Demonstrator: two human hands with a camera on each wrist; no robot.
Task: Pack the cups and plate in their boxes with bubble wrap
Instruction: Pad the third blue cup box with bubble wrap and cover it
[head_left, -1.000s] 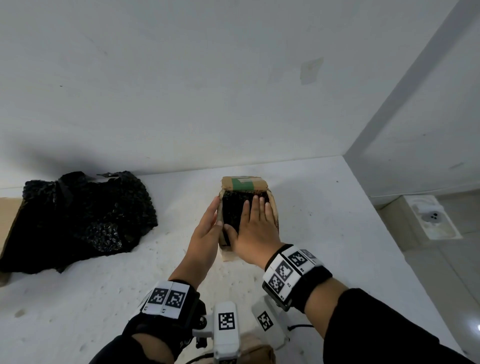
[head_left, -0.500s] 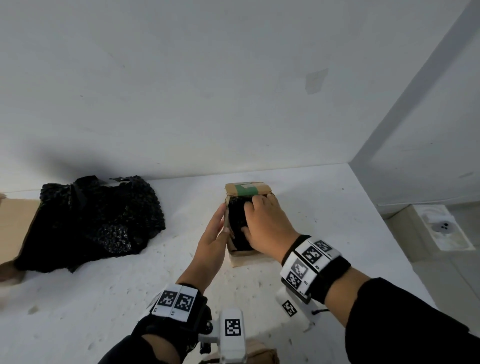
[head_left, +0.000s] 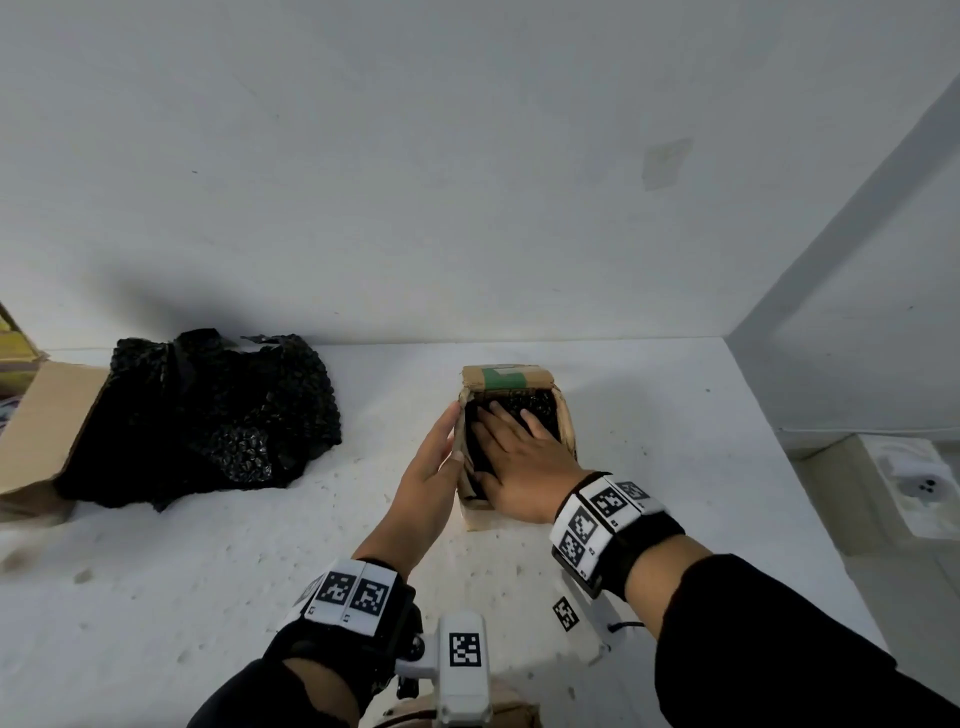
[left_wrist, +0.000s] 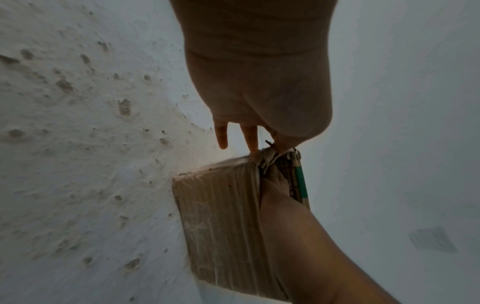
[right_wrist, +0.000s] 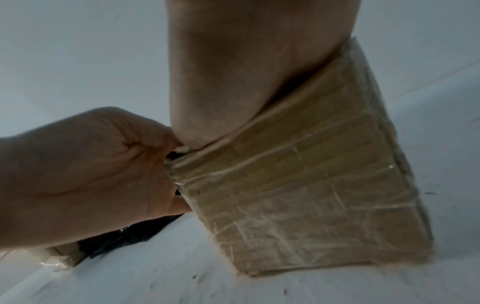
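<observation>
A small cardboard box (head_left: 506, 378) with green tape on its far flap stands upright mid-table. Black bubble wrap (head_left: 540, 402) fills its open top; whatever is wrapped inside is hidden. My right hand (head_left: 511, 421) lies flat on that wrap, fingers straight, pressing down into the box. My left hand (head_left: 449, 431) lies flat against the box's left wall with straight fingers, thumb by the rim. In the left wrist view the box's side (left_wrist: 221, 216) shows below my fingers (left_wrist: 249, 142). In the right wrist view the box (right_wrist: 311, 185) stands under my palm.
A loose heap of black bubble wrap (head_left: 208, 415) lies at the back left, partly over a larger open cardboard box (head_left: 47, 415). A white wall rises close behind the table. The table's right edge (head_left: 810, 519) drops to the floor, where a white floor fitting (head_left: 914, 488) sits.
Half a second ago my right fingers were curled into the box's top; now they lie flat on the wrap. The left hand has stayed against the box's left side.
</observation>
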